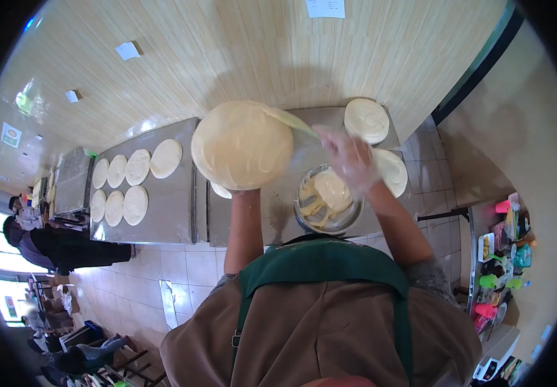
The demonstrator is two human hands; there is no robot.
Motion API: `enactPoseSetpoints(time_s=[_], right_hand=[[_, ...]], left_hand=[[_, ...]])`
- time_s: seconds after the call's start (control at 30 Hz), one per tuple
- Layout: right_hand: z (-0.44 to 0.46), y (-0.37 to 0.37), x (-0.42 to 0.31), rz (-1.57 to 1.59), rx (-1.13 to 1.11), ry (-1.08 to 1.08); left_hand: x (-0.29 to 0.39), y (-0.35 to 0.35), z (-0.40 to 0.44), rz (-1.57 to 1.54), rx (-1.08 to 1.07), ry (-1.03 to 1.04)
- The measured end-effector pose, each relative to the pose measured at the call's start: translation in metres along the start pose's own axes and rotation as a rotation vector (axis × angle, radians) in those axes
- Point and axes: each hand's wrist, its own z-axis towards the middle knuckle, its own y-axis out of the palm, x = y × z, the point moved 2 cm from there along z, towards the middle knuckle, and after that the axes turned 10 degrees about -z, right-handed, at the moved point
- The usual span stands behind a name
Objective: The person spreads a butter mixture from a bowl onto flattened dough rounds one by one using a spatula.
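A large round flatbread (pixel 240 151), coated with a pale spread, rests raised on my left hand, whose fingers are hidden beneath it; only the left wrist and forearm (pixel 246 222) show. My right hand (pixel 351 157), in a clear plastic glove and slightly blurred, grips a pale green spatula (pixel 294 122). The spatula's tip meets the flatbread's upper right edge. Below my right hand stands a metal bowl (pixel 302 213) of thick yellowish cream (pixel 331 191). Beside it, a white-topped round (pixel 391 174) is partly covered by my right arm. Another round peeks out under the held one.
More rounds (pixel 366 121) are piled at the worktable's far right corner. Several plain rounds (pixel 138 167) lie in two rows on the left metal table (pixel 169 213). A person in dark clothes (pixel 66 245) stands beyond it. At right is a shelf with cups and containers (pixel 501 258).
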Motion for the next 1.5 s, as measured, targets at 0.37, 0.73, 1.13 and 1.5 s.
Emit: enactPoseSetpoints(time_s=[0.37, 0.73, 1.13, 1.5], right_hand=[[-0.085, -0.019, 0.064, 0.747, -0.184, 0.359], [-0.160, 0.001, 0.077, 0.679, -0.326, 1.021], [-0.143, 0.014, 0.074, 0.529, -0.214, 0.973], [-0.171, -0.005, 0.067, 0.664, -0.005, 1.165]], left_hand=[[-0.038, -0.081, 0.056, 0.176, 0.161, -0.084], [-0.113, -0.272, 0.081, -0.249, 0.532, -0.418], [-0.121, -0.301, 0.127, -0.102, 0.715, -0.440], [-0.307, -0.240, 0.130, 1.352, 0.024, -0.421]])
